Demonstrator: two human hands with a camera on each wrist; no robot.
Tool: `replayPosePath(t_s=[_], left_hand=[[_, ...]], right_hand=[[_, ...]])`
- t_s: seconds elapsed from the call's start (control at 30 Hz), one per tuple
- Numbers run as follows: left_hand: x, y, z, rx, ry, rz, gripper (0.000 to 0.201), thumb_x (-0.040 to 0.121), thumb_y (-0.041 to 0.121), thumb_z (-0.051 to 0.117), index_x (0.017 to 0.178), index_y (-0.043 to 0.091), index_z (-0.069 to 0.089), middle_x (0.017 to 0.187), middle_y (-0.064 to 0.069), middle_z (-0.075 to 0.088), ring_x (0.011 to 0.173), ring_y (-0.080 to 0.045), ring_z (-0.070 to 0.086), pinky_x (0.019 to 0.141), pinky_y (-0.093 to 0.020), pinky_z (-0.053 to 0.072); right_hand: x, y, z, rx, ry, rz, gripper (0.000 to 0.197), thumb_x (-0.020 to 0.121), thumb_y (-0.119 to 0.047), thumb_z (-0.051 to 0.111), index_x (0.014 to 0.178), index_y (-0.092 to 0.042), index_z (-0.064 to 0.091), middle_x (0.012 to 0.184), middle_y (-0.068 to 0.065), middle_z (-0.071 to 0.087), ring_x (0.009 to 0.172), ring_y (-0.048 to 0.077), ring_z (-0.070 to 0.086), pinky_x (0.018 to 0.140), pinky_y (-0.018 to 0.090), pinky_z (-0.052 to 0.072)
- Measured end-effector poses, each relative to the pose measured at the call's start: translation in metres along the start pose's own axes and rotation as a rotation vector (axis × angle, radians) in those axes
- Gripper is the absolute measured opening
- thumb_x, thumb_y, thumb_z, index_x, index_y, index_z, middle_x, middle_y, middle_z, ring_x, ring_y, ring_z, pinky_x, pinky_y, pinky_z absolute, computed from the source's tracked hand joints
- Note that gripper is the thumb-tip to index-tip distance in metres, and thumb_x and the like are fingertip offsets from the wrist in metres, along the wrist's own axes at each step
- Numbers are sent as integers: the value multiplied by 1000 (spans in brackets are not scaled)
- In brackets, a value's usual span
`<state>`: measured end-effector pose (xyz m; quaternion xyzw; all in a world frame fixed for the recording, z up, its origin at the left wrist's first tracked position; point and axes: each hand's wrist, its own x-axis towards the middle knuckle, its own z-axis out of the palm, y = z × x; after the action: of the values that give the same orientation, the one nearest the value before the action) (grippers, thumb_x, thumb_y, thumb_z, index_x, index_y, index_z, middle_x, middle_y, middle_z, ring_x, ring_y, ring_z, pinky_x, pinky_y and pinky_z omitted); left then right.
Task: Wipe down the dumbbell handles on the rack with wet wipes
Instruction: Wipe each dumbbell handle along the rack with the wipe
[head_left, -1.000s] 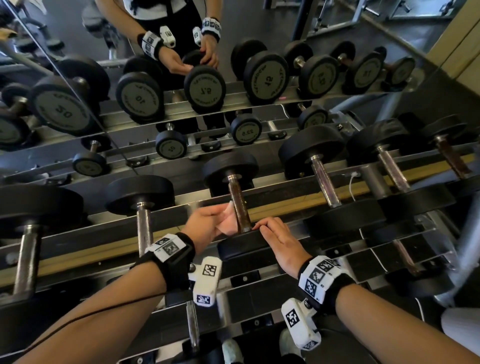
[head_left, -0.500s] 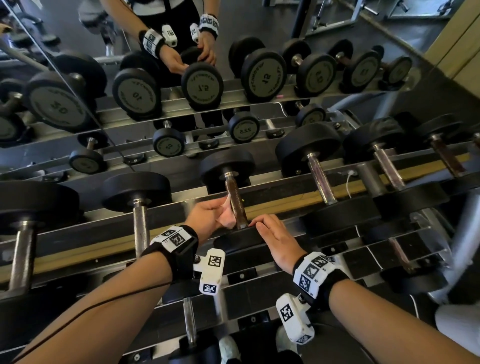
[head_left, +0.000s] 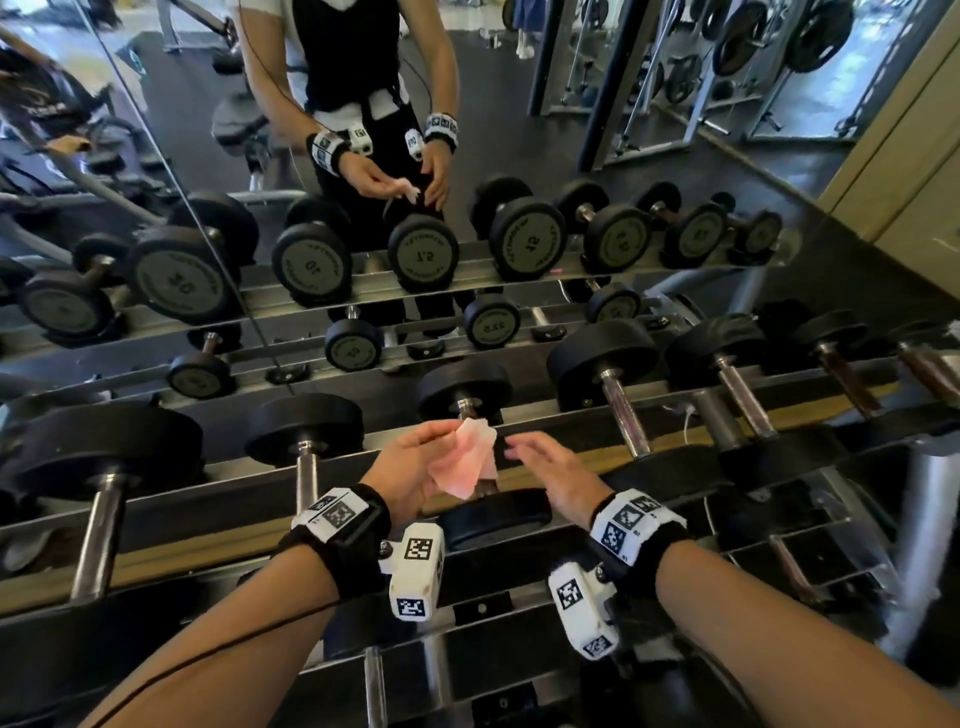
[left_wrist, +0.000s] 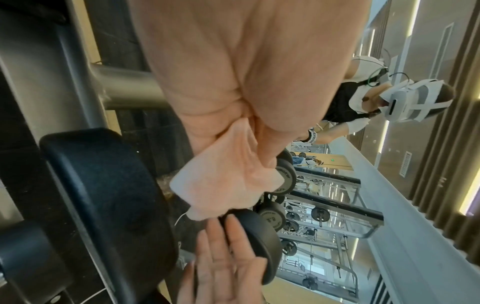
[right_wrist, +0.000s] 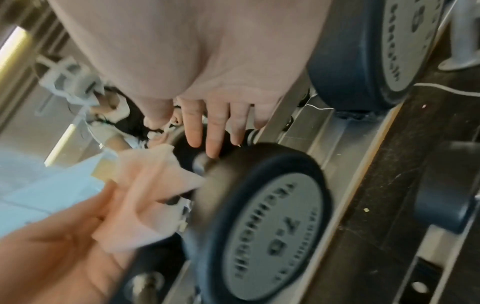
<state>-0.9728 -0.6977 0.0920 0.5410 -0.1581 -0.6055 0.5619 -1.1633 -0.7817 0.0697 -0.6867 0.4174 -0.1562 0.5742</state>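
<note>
My left hand (head_left: 415, 462) pinches a crumpled pale pink wet wipe (head_left: 470, 460) just above the middle dumbbell (head_left: 465, 387) on the top tier of the rack (head_left: 156, 514). The wipe (left_wrist: 221, 176) hangs from my fingers and hides most of that dumbbell's handle. My right hand (head_left: 545, 465) hovers to the right of the wipe with its fingers straight and relaxed, holding nothing. In the right wrist view the right fingers (right_wrist: 213, 131) point at the dumbbell's black end plate (right_wrist: 265, 222), and the wipe (right_wrist: 148, 185) sits in the left palm.
More dumbbells lie on the same tier to the left (head_left: 306, 436) and right (head_left: 608, 364), handles pointing toward me. A mirror (head_left: 363, 156) behind the rack reflects me and the dumbbells. A lower tier (head_left: 467, 649) runs beneath my wrists.
My left hand has lifted the wipe off the handle and the wipe has opened out. My right hand has come up off the dumbbell's near end plate.
</note>
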Motion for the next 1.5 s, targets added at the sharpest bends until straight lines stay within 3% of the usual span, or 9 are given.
replayPosePath(t_s=[0.1,0.4,0.63,0.83,1.03,1.13,1.27,1.4,1.5], left_hand=[[-4,8,13,13,-60,44,20,100,5,50,111,6,67,109,-16,71,91,-25,70,73,-38,61],[-5,9,66,110,32,176,33,93,-2,62,124,9,61,106,-15,66,94,-26,69,74,-42,61],[21,4,123,730,154,365,26,86,16,74,106,33,71,67,9,55,69,-10,55,72,-21,50],[45,2,178,892,215,251,38,94,10,63,130,19,62,109,-6,69,94,-18,64,80,-24,49],[48,0,225,1127,270,349,81,85,21,77,152,37,33,158,-1,27,145,-29,23,122,-44,19],[51,8,240,1070,220,524,65,85,21,77,140,41,50,162,3,23,150,-23,16,123,-48,15],[57,13,255,1015,170,540,20,83,23,78,102,28,75,152,6,41,141,-3,31,112,-25,25],[57,17,257,830,143,536,9,88,18,73,83,20,66,136,8,58,128,-11,53,114,-45,38],[49,25,254,793,91,543,11,94,14,64,86,16,58,96,0,67,96,-21,66,99,-55,49]], right_hand=[[8,-25,-7,169,65,27,24,98,-19,58,120,-10,59,110,10,67,97,21,64,86,26,49],[10,-37,-52,35,229,-76,13,86,-16,73,75,-23,71,72,1,72,62,12,68,54,12,48],[13,-29,-149,-304,211,-253,8,85,-22,75,84,-15,78,72,-8,70,75,8,66,72,17,48],[10,-32,-234,169,-33,-195,14,93,1,61,84,-8,56,80,10,63,78,14,66,70,24,59],[16,-49,-276,-124,-202,-351,16,94,-1,56,87,-13,49,80,10,50,79,21,51,81,39,50],[18,-56,-288,-224,-232,-402,14,94,-6,60,88,-15,51,78,9,55,77,22,54,81,47,49],[18,-60,-293,-237,-227,-416,12,93,-11,63,89,-18,53,80,15,66,83,30,67,86,50,52],[19,-61,-299,-270,-163,-430,12,95,-15,61,90,-19,50,73,1,62,72,16,57,77,39,47],[19,-62,-299,-226,-128,-391,9,100,-16,53,95,-14,45,80,12,56,76,22,52,78,45,46]])
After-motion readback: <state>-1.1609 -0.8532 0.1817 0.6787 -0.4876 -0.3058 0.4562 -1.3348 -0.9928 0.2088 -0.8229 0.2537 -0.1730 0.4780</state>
